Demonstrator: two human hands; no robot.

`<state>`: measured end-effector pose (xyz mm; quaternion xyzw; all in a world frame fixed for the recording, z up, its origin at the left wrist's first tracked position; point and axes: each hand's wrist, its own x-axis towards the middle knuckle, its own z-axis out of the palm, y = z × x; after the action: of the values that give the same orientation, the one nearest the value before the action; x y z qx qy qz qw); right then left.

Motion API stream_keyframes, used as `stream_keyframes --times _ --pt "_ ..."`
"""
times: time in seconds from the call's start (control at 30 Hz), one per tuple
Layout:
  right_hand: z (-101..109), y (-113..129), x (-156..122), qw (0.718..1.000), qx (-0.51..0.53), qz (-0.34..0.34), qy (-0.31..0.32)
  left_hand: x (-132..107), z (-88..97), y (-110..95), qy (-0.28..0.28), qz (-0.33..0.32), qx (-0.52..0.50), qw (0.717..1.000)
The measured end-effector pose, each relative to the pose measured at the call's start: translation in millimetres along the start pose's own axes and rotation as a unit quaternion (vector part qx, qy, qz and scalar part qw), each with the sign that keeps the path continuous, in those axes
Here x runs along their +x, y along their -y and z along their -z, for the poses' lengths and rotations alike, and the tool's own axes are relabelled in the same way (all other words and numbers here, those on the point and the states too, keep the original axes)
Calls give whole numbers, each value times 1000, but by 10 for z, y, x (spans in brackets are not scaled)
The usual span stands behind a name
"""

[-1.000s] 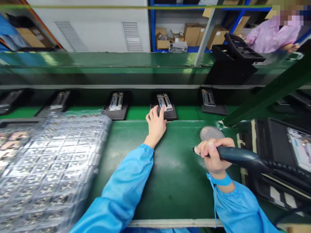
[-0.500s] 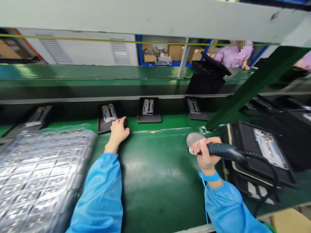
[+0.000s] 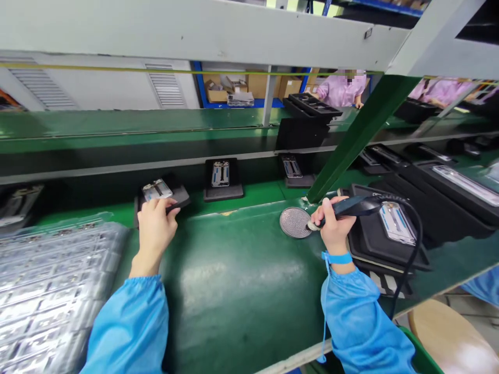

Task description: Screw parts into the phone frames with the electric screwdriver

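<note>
My left hand (image 3: pixel 155 228) pinches the near edge of a black tray (image 3: pixel 180 195) on the bench's far strip, and the tray looks tilted. A silver phone frame (image 3: pixel 155 189) with blue strips lies in it, partly hidden by my fingers. My right hand (image 3: pixel 331 223) is wrapped round a black corded handheld tool (image 3: pixel 360 205); its exact kind I cannot make out. The tool's pale tip points left, at the edge of a round dimpled metal disc (image 3: pixel 295 222) lying on the green bench (image 3: pixel 241 291). A blue strap circles my right wrist.
Clear plastic trays of parts (image 3: pixel 58 291) are stacked at left. More black trays with phone frames (image 3: pixel 221 174) line the far strip. At right stand stacked black trays (image 3: pixel 374 234) beside a green post (image 3: pixel 362 140). A wooden stool (image 3: pixel 448 332) is below; a person in pink (image 3: pixel 341 91) sits beyond.
My left hand has closed on the black tray's edge and tilted it. My right hand has shifted, uncovering the metal disc. The whole view has turned to the right.
</note>
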<state>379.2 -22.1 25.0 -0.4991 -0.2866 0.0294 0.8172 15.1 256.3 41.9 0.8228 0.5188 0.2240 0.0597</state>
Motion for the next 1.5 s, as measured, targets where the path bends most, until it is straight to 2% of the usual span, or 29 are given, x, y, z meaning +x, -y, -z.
stream_keyframes --times 0.1,0.23,0.33,0.4,0.47,0.5,0.57,0.63,0.7,0.8,0.9,0.97,1.07,1.23,1.37,1.43,1.5 --pt "39 -21 18 1000 -14 -15 8 -443 120 -66 7 -74 -14 997" --pt "30 -35 0 999 -36 -19 19 -1358 215 -254 24 -195 -83 977" --pt "26 -37 -4 998 -47 -26 26 -2128 138 -530 84 -273 -142 948" --pt "31 -36 0 998 -45 -33 30 -2576 26 -744 103 -293 -172 935" --pt "40 -33 4 998 -42 -38 32 -2880 -70 -931 117 -301 -187 928" --pt "46 -30 6 998 -43 -39 32 -2955 -92 -1001 131 -307 -197 922" --pt "56 -24 7 997 -46 -42 34 -2926 -78 -1077 175 -319 -221 905" --pt "62 -17 7 997 -48 -45 36 -2678 -31 -1060 198 -323 -235 895" --pt "63 -11 6 997 -47 -46 38 -2295 -32 -965 164 -304 -225 911" --pt "63 -7 7 997 -50 -45 37 -1729 -209 -767 85 -220 -176 956" --pt "69 -10 6 997 -58 -42 35 -1445 -472 -639 99 -149 -152 972" --pt "71 -11 -3 996 -66 -42 39 -1439 -590 -635 125 -143 -167 967" --pt "61 -4 -24 994 -78 -48 54 -1549 -637 -717 150 -155 -206 954" --pt "47 31 -7 995 -76 -44 47 -1570 -535 -814 197 -156 -284 925" --pt "35 171 33 997 -65 -27 35 -1482 -420 -786 221 -107 -259 934" --pt "-53 295 -10 999 -28 -12 41 -1465 -372 -785 237 -100 -247 934" --pt "-232 423 -129 997 20 -6 71 -1461 -337 -798 253 -104 -249 929"
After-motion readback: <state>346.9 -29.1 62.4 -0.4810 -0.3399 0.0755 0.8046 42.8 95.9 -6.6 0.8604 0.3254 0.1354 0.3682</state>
